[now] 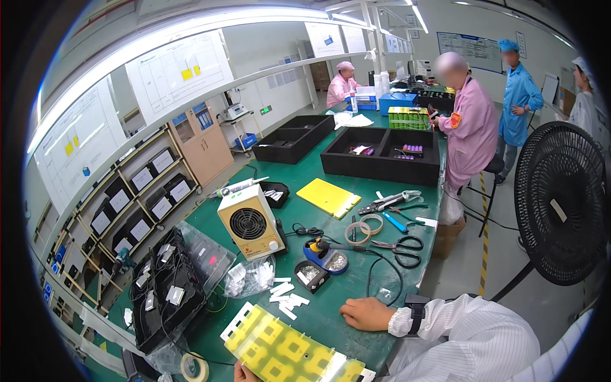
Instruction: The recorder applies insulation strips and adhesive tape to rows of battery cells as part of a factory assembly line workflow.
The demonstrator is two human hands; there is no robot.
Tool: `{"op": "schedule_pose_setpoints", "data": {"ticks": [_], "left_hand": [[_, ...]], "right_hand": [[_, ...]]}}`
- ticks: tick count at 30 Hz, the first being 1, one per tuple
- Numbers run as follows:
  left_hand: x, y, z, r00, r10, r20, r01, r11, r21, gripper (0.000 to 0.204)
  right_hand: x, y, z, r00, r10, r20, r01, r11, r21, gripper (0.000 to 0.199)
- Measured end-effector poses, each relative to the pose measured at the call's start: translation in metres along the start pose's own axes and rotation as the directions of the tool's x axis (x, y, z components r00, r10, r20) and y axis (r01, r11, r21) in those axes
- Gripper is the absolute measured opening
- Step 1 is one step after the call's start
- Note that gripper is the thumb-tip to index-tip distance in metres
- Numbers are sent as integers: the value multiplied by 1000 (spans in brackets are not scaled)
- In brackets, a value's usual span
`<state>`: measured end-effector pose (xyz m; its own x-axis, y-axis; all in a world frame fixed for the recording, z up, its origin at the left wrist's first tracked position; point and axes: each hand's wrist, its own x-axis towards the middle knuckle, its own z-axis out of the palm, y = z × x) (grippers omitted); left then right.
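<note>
A flat yellow panel (280,347) with white edges and a glossy clear cover lies slanted at the table's near edge. My left hand (245,374) grips its lower left edge; only part of that hand shows. To the right of the panel, my right hand (368,314) rests on the green table with its fingers curled in and nothing visible in them. Small white strips (287,299) lie scattered beyond the panel. Close by are a black tray of small metal pieces (310,275) and a soldering iron (318,244) in its blue stand (334,260).
A beige fan unit (249,223) stands mid-table. Scissors (402,248), tape rings (358,233), pliers (407,209) and a yellow plate (329,197) lie beyond. A black bin (162,293) is at left, a black floor fan (560,204) at right. Black trays (382,167) and co-workers are farther back.
</note>
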<state>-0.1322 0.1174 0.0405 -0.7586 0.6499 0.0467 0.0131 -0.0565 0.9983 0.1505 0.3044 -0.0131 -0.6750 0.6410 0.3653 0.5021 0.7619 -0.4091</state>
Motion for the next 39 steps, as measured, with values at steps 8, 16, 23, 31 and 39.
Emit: {"op": "schedule_pose_setpoints", "data": {"ticks": [8,16,23,31,39], "left_hand": [[0,3,1,1000,-7,-20,6,999,-33,29],[-2,3,0,1000,-8,5,9,1000,-29,29],[-2,0,-1,999,-10,39,14,995,-104,30],[3,-6,-1,978,206,-28,-194,954,228,25],[7,-12,-3,982,182,-42,-172,968,181,25]], "right_hand": [[1,-1,0,1000,-3,7,3,1000,-1,13],[0,0,1,1000,-7,13,7,1000,-11,14],[-1,0,-1,1000,-7,21,7,1000,-14,14],[2,2,2,1000,-14,7,14,1000,-11,13],[4,0,0,999,3,33,-2,1000,-23,13]]}}
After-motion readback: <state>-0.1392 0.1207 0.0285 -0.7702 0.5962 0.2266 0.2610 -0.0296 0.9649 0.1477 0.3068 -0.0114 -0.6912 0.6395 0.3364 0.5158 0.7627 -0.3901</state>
